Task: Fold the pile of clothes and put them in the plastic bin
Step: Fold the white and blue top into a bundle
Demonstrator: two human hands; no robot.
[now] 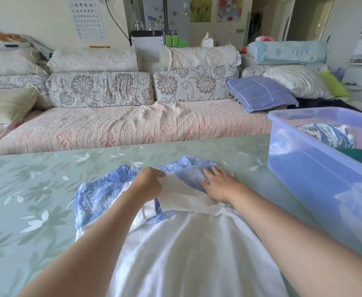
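Green floral table point(36, 189) carries one blue-and-white garment point(96, 196), lying under both hands. Left hand point(148, 183) curls its fingers on a white flap, seemingly pinching it. Right hand point(218, 185) lies flat beside it, fingers spread on blue fabric. One plastic bin point(304, 174) stands to the right, holding two pieces: patterned cloth point(328, 133) and green cloth point(360, 155). Both arms reach forward.

I'm looking into a home living room: a long sofa point(132, 125) with floral back cushions point(100, 88) runs across the view, a blue checked pillow point(261, 93) at one end. Behind it there's a fridge point(175, 16) dotted with magnets, an eye chart point(87, 18) and paintings point(229, 8). Up close, a leaf-print tablecloth point(25, 189) carries a garment point(102, 189) and a plastic bin point(315, 179) of laundry.
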